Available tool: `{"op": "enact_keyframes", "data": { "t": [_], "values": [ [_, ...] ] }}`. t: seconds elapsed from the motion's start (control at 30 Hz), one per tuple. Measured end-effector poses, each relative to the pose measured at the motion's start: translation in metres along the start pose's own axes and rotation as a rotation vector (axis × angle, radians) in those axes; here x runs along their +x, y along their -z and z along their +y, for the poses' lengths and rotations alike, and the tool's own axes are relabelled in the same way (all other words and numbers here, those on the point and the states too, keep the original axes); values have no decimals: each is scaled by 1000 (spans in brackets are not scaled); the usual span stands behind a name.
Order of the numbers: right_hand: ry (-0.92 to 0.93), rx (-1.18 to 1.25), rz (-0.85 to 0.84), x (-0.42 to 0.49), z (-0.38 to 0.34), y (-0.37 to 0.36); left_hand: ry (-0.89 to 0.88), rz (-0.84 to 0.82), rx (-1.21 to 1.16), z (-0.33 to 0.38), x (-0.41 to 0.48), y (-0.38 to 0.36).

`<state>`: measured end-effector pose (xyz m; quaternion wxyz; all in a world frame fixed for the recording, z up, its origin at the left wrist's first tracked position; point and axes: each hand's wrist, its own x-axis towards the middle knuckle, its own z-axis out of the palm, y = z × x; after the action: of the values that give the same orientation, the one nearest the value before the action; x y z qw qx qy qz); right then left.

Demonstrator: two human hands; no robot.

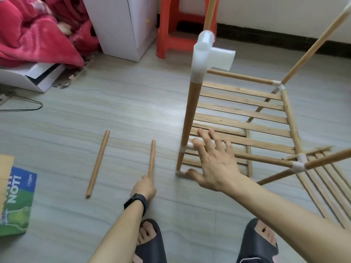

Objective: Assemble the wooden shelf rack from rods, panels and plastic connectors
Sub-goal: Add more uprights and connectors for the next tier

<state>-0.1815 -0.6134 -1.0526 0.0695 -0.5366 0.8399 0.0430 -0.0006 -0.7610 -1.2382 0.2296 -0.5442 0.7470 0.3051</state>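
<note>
Two dark slippers (150, 242) stand at the bottom edge, and both bare arms reach up from there. Grey floor (114, 101) fills most of the frame. Its widest free part is in the middle left, between the red blanket (34, 29) and white cabinet (121, 25) at the top and a box (17, 202) at the lower left edge. At the centre right stands the rack (284, 114), half built. Its slat panel (239, 112) lies flat, and its left edge is a post (191, 114) that rises toward the camera with a white connector (203, 54) on top. One more panel (326, 186) lies on the floor at the lower right, just beside the rack. The right hand (214, 162) is over the near left corner of the slat panel, fingers spread; whether it touches the slats I cannot tell. The left hand (144, 186) has its fingers curled around the near end of a rod (152, 158) on the floor, left of the post. A second rod (97, 164) lies further left, well apart.
</note>
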Motion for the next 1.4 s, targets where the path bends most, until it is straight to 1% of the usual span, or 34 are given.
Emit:
{"op": "enact_keyframes", "data": {
  "t": [0.1,0.17,0.33,0.43,0.47,0.53,0.57,0.7,0.8,0.83,0.9,1.03,1.17,1.23,1.3,1.37,1.4],
  "values": [
    [8,26,-30,-1,2,4,-36,28,-135,1,-15,33],
    [14,49,-68,1,6,9,-81,85,-235,8,-30,63],
    [11,-23,-245,-5,17,27,-266,265,-382,29,-90,141],
    [-27,-35,-359,-16,14,46,-405,389,-497,46,-137,184],
    [-44,-7,-392,-19,14,57,-459,427,-528,52,-153,198],
    [-88,190,-393,-23,16,86,-589,514,-548,64,-185,226],
    [-97,330,-349,-27,17,102,-663,567,-543,70,-202,239],
    [-56,862,-62,-52,21,169,-953,787,-442,103,-264,275],
    [3,1271,165,-76,22,209,-1079,900,-289,136,-301,284],
    [14,1360,222,-84,22,219,-1111,930,-223,147,-312,283],
    [-13,1460,298,-100,20,226,-1192,1008,-74,166,-330,278],
    [-70,1523,469,-124,26,220,-1358,1151,171,190,-347,261],
    [-201,1900,598,-135,47,219,-1434,1290,331,201,-342,243],
    [-262,2023,625,-137,52,220,-1470,1306,314,206,-338,239],
    [-307,2058,683,-137,56,217,-1434,1281,187,208,-329,234],
    [-368,2057,749,-137,60,214,-1263,1252,-30,206,-320,227],
    [-402,2056,773,-136,62,212,-1140,1181,-215,204,-315,223]
  ]
}}
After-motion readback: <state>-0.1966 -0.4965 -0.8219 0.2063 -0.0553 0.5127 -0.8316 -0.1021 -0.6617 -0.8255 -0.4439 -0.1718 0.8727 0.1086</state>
